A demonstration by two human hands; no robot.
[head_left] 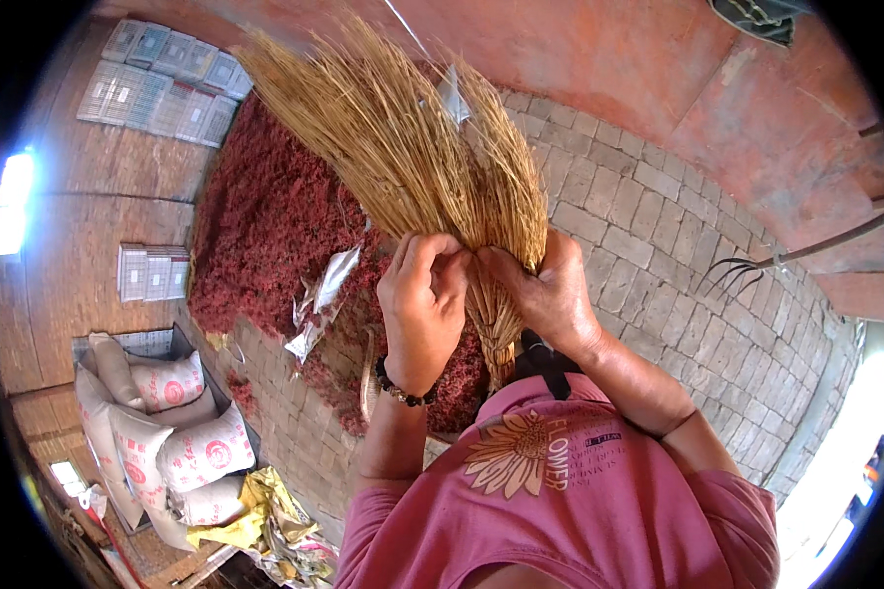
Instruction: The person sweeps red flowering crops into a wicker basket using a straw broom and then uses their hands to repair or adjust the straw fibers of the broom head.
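A straw broom (393, 137) stands in front of my body, its golden bristles fanned toward the far left and its bound, plaited neck (496, 344) pointing down at my waist. My right hand (550, 294) is closed round the right side of the broom just above the binding, thumb laid across the straw. My left hand (425, 299), with a dark beaded bracelet at the wrist, is curled in a pinch at the left edge of the straw, close to the right thumb. Whatever lies between the left fingertips is too small to make out.
Dark red plant heads (265, 216) lie heaped on the brick floor (619, 196) behind the broom, with torn white plastic (329, 285) on them. Full white sacks (192, 447) and yellow plastic (255, 515) sit at lower left. A rake (756, 263) leans at right by the reddish wall (599, 59).
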